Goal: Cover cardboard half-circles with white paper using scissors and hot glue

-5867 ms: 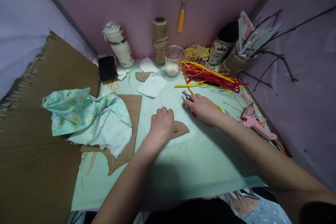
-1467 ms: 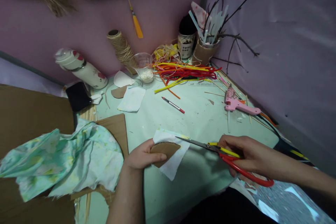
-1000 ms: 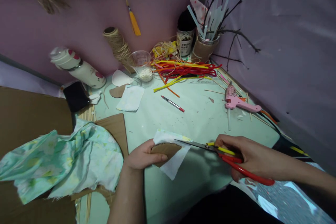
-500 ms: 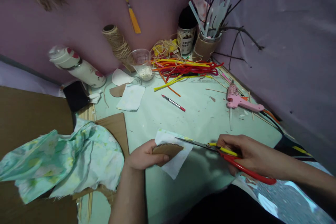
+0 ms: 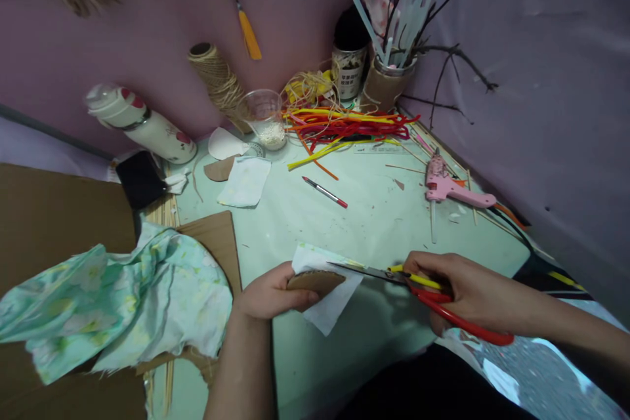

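Observation:
Between the thumb and fingers of my left hand (image 5: 278, 292) is a rounded piece of cardboard (image 5: 317, 287), pressed against a piece of cloth (image 5: 331, 315) whose pale side faces me. My right hand (image 5: 455, 289) grips scissors (image 5: 433, 302) with red and yellow handles. Their blades point left and lie at the cloth's upper right edge, just past the cardboard; whether they bite into the cloth is hard to tell. Green floral fabric (image 5: 142, 302) lies crumpled to the left of my left forearm.
A red marker pen (image 5: 325, 191) lies mid-table, with a cut cloth piece (image 5: 245, 182) to its left. Behind are pipe cleaners (image 5: 349, 128), a plastic cup (image 5: 268, 121), a twine spool (image 5: 216, 82) and a bottle (image 5: 142, 125). At right rests a pink glue gun (image 5: 453, 187).
The scissors have shifted very slightly left along the cloth's edge. My left hand keeps the cardboard and cloth in nearly the same place.

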